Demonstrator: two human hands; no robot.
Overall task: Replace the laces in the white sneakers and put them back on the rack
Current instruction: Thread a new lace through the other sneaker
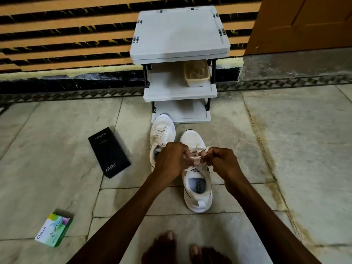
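1. Bare feet [182, 248] stand just behind the nearer sneaker [198, 189], its long axis pointing toward the rack [179, 92].
2. Left hand [171, 159] and right hand [221, 161] each pinch the lace [196, 159] above its tongue, equally near.

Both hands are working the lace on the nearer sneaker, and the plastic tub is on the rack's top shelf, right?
Not quite. In the head view the plastic tub sits on the middle shelf of the rack, not the top one. The rest holds: left hand and right hand both pinch the lace over the nearer sneaker.
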